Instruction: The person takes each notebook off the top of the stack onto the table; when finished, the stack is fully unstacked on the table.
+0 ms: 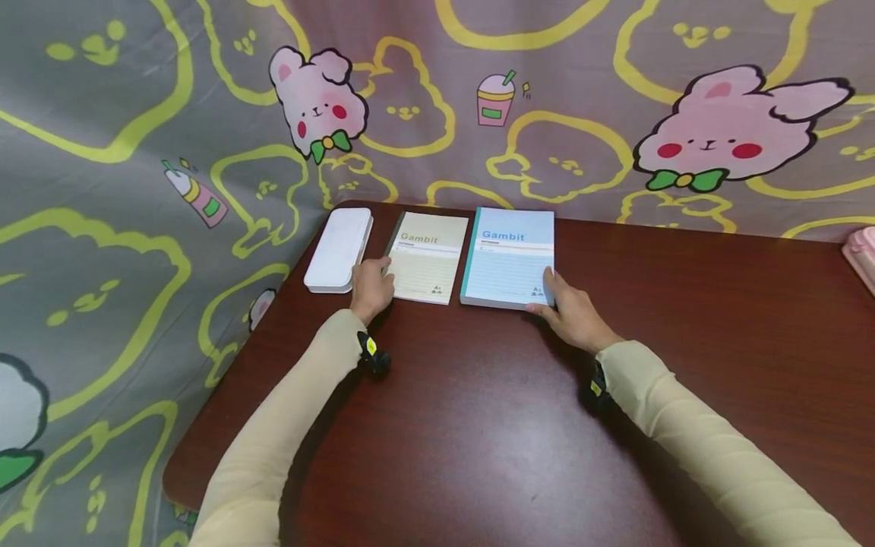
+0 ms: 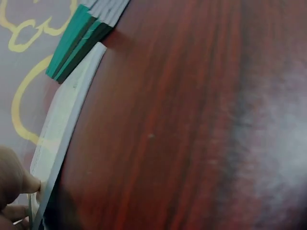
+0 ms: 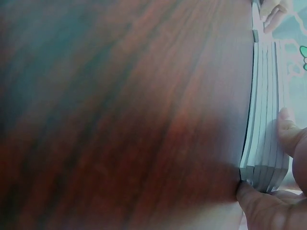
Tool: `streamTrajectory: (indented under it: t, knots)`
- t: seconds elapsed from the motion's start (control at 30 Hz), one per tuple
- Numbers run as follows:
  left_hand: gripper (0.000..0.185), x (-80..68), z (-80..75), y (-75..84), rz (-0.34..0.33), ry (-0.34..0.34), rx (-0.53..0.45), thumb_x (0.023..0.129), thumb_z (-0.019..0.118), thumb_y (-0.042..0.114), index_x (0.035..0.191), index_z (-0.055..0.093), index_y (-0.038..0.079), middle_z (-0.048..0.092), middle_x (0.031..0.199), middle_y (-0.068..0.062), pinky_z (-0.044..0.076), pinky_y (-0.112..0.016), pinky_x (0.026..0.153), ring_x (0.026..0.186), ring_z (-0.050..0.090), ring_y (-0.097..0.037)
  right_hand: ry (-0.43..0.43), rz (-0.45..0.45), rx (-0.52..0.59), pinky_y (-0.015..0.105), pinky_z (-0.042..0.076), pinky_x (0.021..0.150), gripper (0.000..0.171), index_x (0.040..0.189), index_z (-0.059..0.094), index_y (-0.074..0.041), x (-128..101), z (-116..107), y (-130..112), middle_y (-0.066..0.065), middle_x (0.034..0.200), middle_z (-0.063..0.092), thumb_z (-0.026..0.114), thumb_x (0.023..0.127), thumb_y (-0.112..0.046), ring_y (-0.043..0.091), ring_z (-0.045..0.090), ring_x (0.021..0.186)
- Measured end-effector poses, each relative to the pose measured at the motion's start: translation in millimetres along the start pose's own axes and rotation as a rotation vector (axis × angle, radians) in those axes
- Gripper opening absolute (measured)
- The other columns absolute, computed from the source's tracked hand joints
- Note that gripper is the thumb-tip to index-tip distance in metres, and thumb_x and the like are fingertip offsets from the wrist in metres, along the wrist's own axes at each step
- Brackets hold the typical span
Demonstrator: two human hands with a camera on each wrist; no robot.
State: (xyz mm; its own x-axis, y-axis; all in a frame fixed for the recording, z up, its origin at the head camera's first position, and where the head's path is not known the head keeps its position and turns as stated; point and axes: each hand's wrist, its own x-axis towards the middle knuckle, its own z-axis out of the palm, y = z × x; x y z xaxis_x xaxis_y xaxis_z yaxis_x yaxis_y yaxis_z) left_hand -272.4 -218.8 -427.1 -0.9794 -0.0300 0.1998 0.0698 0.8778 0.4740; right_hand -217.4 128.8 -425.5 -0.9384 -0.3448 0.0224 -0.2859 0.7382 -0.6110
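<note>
Sleeves in beige are coming in from the near edge of the dark wood tabletop (image 1: 478, 425), both hands working at the far end. Left hand (image 1: 371, 289) is sitting at the near left corner of the beige Gambit notebook (image 1: 427, 258); the left wrist view is showing a fingertip pressing against that corner edge, the rest of the hand out of frame, so I can't tell whether it is pinching or just touching. Right hand (image 1: 573, 315) is gripping the near right corner of the blue Gambit notebook stack (image 1: 509, 257): the right wrist view is showing the thumb under the bottom edge and fingers on top, clamped on several thin books with teal spines. Both piles are lying flat, side by side, just apart, covers up and titles facing away from the person. White pencil case (image 1: 338, 249) is lying closed just left of the beige notebook, angled slightly, close to the left hand but not touched as far as I can see. Judging progress: the books are looking roughly squared and parallel near the back edge, nothing lifted yet, so whatever move follows is at the grasp stage at most. Cartoon rabbit cloth (image 1: 137, 152) is hanging behind and to the left; a pink object (image 1: 863, 258) is peeking in at the far right edge.
</note>
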Motion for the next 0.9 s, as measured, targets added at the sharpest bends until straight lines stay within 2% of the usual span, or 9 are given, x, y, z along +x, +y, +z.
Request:
streamTrajectory:
  t: [0.13,0.23,0.33,0.43,0.5,0.6,0.7,0.9]
  knots:
    - [0.035,-1.1,4.6,-0.9,0.043,0.022,0.009,0.087,0.059,0.0,0.121,0.064,-0.008,0.064,0.121,-0.026,0.037,-0.049,0.105,0.117,0.058,-0.039,-0.004,0.0,-0.001,0.058,0.031,0.111,0.081,0.152,0.007,0.008,-0.1,-0.1,0.6,0.028,0.158,0.01,0.056,0.098,-0.029,0.044,0.024,0.142]
    - [0.035,-0.8,6.3,0.8,0.044,0.03,-0.005,0.087,0.059,0.001,0.121,0.064,-0.007,0.063,0.123,-0.027,0.034,-0.049,0.106,0.121,0.055,-0.038,-0.007,0.007,0.0,0.058,0.031,0.111,0.081,0.152,0.007,0.007,-0.2,-0.3,1.5,0.029,0.158,0.01,0.056,0.098,-0.028,0.044,0.023,0.143]
    - [0.04,-0.8,5.9,10.8,0.038,0.014,-0.073,0.089,0.062,0.009,0.127,0.061,-0.003,0.056,0.133,-0.026,0.029,-0.048,0.111,0.129,0.046,-0.037,-0.006,0.008,0.002,0.057,0.032,0.111,0.081,0.152,0.007,0.007,-0.2,0.2,2.7,0.028,0.158,0.011,0.056,0.098,-0.028,0.044,0.025,0.142]
    - [0.056,-1.7,6.9,31.1,0.065,-0.05,-0.168,0.09,0.067,0.024,0.139,0.051,0.002,0.043,0.147,-0.021,0.023,-0.046,0.118,0.14,0.035,-0.034,-0.005,0.007,0.005,0.058,0.032,0.11,0.081,0.152,0.007,0.007,-0.4,0.1,2.9,0.028,0.158,0.011,0.056,0.098,-0.028,0.044,0.026,0.142]
    - [0.072,-4.4,9.5,48.8,0.09,-0.126,-0.243,0.087,0.071,0.033,0.147,0.041,0.007,0.033,0.155,-0.016,0.024,-0.043,0.119,0.145,0.027,-0.031,-0.005,0.008,0.004,0.058,0.031,0.111,0.082,0.152,0.007,0.007,-0.4,-0.4,2.6,0.028,0.158,0.01,0.056,0.098,-0.029,0.045,0.025,0.142]
    - [0.094,-9.7,18.1,74.2,0.122,-0.232,-0.297,0.08,0.078,0.041,0.153,0.027,0.01,0.023,0.161,-0.012,0.026,-0.041,0.119,0.149,0.02,-0.025,-0.003,0.011,0.002,0.058,0.031,0.111,0.082,0.152,0.007,0.007,-0.2,-0.8,2.5,0.028,0.158,0.01,0.057,0.098,-0.029,0.044,0.025,0.142]
    - [0.107,-15.0,29.5,92.8,0.13,-0.305,-0.308,0.074,0.083,0.044,0.155,0.021,0.011,0.019,0.162,-0.01,0.025,-0.038,0.119,0.15,0.017,-0.021,0.006,0.009,0.0,0.057,0.034,0.109,0.081,0.152,0.008,0.007,0.3,-0.2,2.5,0.028,0.158,0.012,0.057,0.098,-0.027,0.044,0.028,0.141]
    - [0.117,-19.3,47.6,108.7,0.13,-0.348,-0.322,0.065,0.091,0.033,0.154,0.019,0.004,0.018,0.161,-0.017,0.026,-0.036,0.119,0.149,0.02,-0.025,0.013,0.004,0.002,0.056,0.036,0.108,0.081,0.151,0.008,0.008,0.9,0.5,1.4,0.027,0.158,0.012,0.058,0.097,-0.026,0.043,0.031,0.14]
